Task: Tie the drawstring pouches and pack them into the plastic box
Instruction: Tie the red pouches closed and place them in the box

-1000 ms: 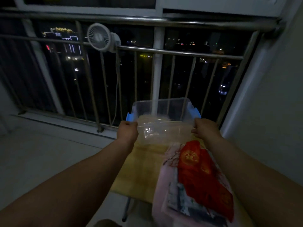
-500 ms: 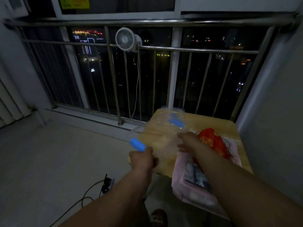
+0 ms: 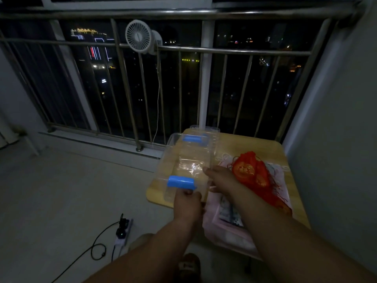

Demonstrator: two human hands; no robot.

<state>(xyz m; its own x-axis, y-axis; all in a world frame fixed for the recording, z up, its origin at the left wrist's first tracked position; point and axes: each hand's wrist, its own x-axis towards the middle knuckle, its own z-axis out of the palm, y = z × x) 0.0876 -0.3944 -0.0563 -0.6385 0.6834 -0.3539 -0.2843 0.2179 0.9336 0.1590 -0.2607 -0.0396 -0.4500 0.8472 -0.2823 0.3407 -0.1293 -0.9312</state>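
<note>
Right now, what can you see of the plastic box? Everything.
The box is clear plastic, long and shallow, with a blue latch at its near end and another at the far end. It looks open and empty. It lies lengthwise on the left part of the table. The left hand holds its near end, the right hand its right rim.

One plastic box [image 3: 189,160], clear. Two blue latches on it: near latch [image 3: 180,182], far latch [image 3: 192,138]. One desk [image 3: 244,144], wooden top. Red pouches [image 3: 251,172]: a single overlapping heap, and the separate pieces can't be counted in this dim light. One pink cloth [image 3: 224,231] under the heap. Two hands: left hand [image 3: 188,203], right hand [image 3: 220,178]. One fan [image 3: 138,35] on the railing, with one white cord [image 3: 157,99] hanging from it. One power strip [image 3: 122,231] on the floor.
</note>
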